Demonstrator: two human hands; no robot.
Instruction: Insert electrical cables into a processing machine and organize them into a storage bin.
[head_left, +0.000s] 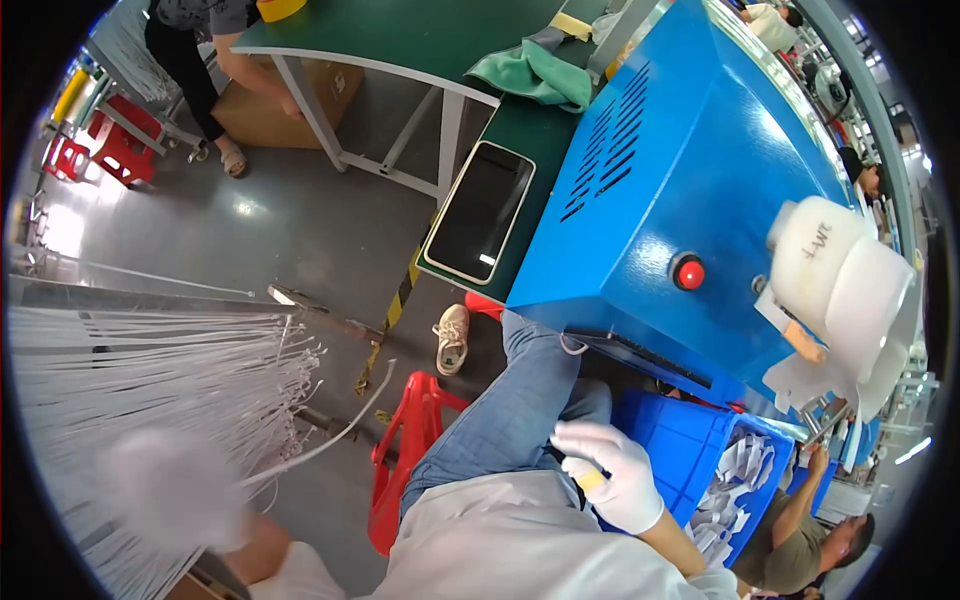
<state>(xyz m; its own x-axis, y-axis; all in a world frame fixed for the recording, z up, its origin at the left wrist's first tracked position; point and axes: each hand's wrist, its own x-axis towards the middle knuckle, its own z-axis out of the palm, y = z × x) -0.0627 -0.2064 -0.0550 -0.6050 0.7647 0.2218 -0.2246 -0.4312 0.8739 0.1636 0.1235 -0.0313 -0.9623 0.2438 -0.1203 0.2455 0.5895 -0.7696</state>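
White strips mass beside a metal rail, most ends stopping short of the red stool; grey floor opens beyond. They look thin, tangled. Over them the left hand blurs, grip unclear; the right hand, fingers bent, has a yellow patch, any pinch unclear.

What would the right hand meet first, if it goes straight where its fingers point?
Probably the blue jeans on the person's thigh; the right hand may pass above them, since depth is unclear.
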